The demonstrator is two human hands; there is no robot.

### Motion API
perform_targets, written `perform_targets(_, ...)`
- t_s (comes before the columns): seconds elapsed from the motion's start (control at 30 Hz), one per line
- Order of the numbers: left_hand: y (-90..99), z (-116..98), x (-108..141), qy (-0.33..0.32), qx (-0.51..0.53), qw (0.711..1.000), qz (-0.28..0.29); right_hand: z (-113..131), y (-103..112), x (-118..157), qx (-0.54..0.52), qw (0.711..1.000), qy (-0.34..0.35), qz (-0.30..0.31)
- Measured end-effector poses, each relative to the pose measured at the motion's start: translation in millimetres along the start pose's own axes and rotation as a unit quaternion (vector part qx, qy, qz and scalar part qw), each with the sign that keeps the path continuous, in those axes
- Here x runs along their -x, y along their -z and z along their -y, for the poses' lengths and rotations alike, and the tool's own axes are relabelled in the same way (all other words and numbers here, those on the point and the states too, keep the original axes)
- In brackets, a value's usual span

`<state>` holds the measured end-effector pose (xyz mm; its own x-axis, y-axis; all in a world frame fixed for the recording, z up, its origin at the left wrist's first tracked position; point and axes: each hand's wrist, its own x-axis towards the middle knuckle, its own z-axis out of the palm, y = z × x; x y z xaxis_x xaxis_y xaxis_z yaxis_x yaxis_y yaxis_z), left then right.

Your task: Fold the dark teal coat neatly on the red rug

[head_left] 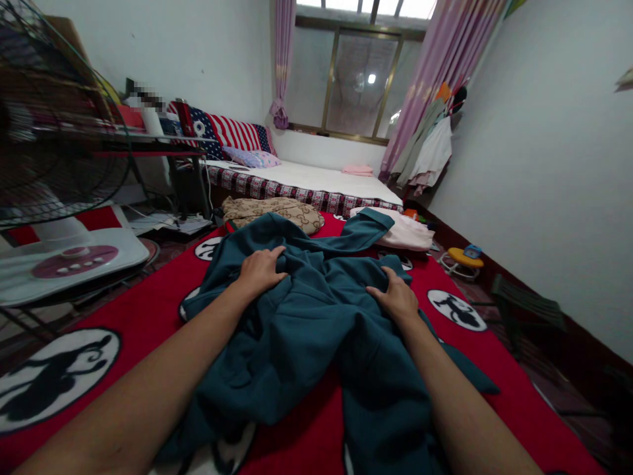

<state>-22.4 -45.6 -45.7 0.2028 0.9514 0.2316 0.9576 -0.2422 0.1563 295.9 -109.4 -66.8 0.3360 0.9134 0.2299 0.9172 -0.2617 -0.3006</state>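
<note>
A dark teal garment (306, 330) lies crumpled across the red blanket, with long sleeve- or leg-like parts spread toward me and out to the far right. My left hand (261, 270) rests on its left upper part, thumb and forefinger apart, the other fingers partly hidden. On the right upper part lies my right hand (398, 297), its thumb apart from the fingers, which reach over the cloth near its edge. Neither hand visibly pinches the fabric. Whether the garment is one piece or two, I cannot tell.
The red blanket (291, 435) has white ovals with black figures. Beyond the garment sit a tan patterned cloth (281, 212) and a pale pink folded cloth (410, 231). A fan (64, 132) stands at left, a yellow stool (465, 257) at right. Behind is a bed (311, 175).
</note>
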Motion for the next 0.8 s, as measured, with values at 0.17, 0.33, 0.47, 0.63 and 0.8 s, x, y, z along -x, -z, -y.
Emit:
perform_targets(0.17,6.1,-13,1,-0.031,0.043,0.998,-0.026,-21,5,-16,-0.13,0.987,0.049,-0.079)
perform_targets(0.33,26.9,28,-1,0.089,0.06,0.958,-0.266,-72,18,-29,-0.232,0.898,-0.122,-0.354)
perform_targets(0.47,29.6,35,-1,0.09,0.03,0.95,-0.299,-85,21,-28,-0.194,0.875,-0.175,-0.409)
perform_targets(0.63,16.0,-16,-1,-0.093,0.132,0.96,-0.23,-44,25,-24,-0.212,0.889,0.022,-0.405)
perform_targets(0.8,0.9,-62,13,-0.229,0.279,0.928,0.087,-1,4,-11,-0.243,0.957,0.143,-0.071)
